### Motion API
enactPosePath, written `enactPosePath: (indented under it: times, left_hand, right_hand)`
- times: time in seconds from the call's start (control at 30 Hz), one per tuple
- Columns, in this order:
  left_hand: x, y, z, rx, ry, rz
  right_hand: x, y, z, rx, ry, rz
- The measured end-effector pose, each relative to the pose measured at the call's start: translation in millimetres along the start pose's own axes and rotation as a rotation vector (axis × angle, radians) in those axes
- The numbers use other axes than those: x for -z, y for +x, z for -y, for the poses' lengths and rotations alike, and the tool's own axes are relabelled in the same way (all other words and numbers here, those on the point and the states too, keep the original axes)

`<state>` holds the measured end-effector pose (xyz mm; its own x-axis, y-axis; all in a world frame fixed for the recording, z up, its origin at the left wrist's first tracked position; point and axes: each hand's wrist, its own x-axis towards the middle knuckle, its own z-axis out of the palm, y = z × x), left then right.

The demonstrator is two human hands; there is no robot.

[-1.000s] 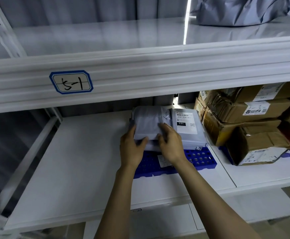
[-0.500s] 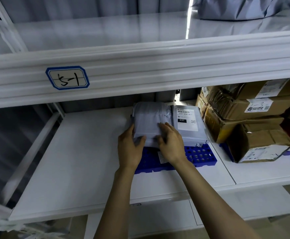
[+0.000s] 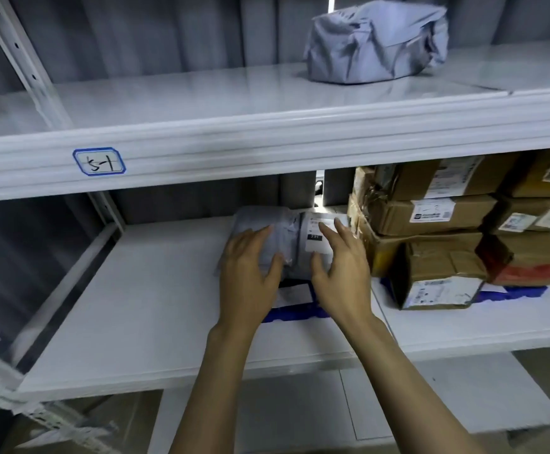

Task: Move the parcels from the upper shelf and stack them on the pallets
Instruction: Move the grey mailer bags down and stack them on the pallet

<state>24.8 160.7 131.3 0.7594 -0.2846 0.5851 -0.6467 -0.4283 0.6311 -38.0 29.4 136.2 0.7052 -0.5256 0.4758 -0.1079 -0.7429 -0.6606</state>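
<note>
Left hand (image 3: 250, 273) lies flat on a grey parcel (image 3: 277, 229) atop the blue pallet (image 3: 295, 313), right hand (image 3: 342, 276) spread on the labelled parcel (image 3: 315, 244) beside it, while a crumpled parcel (image 3: 375, 44) sits on the upper shelf (image 3: 185, 96).

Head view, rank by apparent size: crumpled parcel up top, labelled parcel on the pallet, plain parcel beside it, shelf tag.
1. crumpled parcel
2. labelled parcel and plain parcel: alike, both partly covered
3. shelf tag
</note>
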Motion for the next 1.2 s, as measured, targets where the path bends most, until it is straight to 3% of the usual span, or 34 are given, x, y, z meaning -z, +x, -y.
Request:
enactPosePath:
  times: [0.37,0.67,0.77,1.0,1.2]
  left_hand:
    - [2.8,4.4,-148.3,-0.442,-0.038,-0.208]
    - [18.7,74.3,-231.8,-0.396,-0.152,-0.295]
    - [16.6,109.4,-236.6,-0.243,-0.112,-0.256]
    - [16.9,172.9,-241.7,0.097,0.045,-0.147]
    - [8.5,186.0,-228.2,0.221,-0.042,-0.111]
  right_hand:
    - [138.0,8.8,7.4,0.264,0.099,-0.353]
    - [226.4,63.9,44.0,0.558,0.225,-0.557]
    - [237.2,96.8,57.5,0.547,0.223,-0.499]
    - [242.1,173.7,69.8,0.298,0.082,-0.154]
    - [224.0,195.9,50.7,0.101,0.16,0.034]
